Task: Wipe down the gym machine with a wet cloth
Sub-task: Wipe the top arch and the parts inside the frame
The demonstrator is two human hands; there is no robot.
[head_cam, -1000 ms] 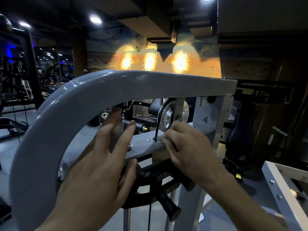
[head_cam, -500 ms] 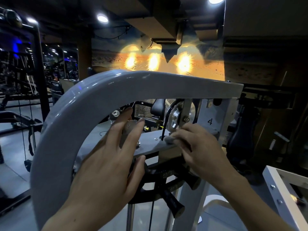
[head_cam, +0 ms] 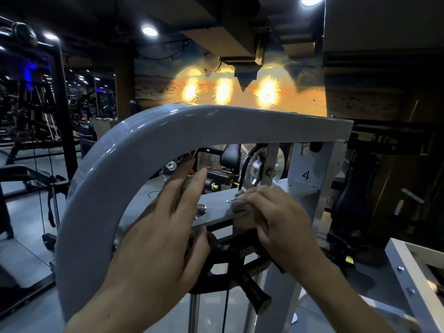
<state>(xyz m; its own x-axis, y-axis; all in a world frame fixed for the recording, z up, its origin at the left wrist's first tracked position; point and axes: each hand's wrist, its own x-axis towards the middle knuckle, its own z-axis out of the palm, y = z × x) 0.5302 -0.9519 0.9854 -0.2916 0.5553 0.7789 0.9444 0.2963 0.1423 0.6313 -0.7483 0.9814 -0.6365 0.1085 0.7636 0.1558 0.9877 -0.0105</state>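
hands on the grey machine frame

at the middle of the view, the machine is showing a thick grey tube that is running level from the right post, its long axis lying left to right, then bending down in a wide curve at the left. below it a flat grey plate is lying with its long axis slanting up from lower left toward the post marked 4 at the right. a bolt is sitting on the plate between the two hands.

the left hand is reaching into the curve with fingers straight and spread, pointing up and away; the thumb is lying under the plate edge beside a dark wheel, and nothing is being held.

the right hand is lying over the right part of the plate, fingers curled and pointing left, pressing down on a small grey cloth. only a bit of the cloth is showing at the fingertips, right at the plate's near edge; most of it is hidden under the hand and blurred, so its direction cannot be told.

just behind the right hand, a silver pulley is standing upright in its bracket, with a black cable running down its left side. a black handle is sticking out toward the lower right from the wheel.
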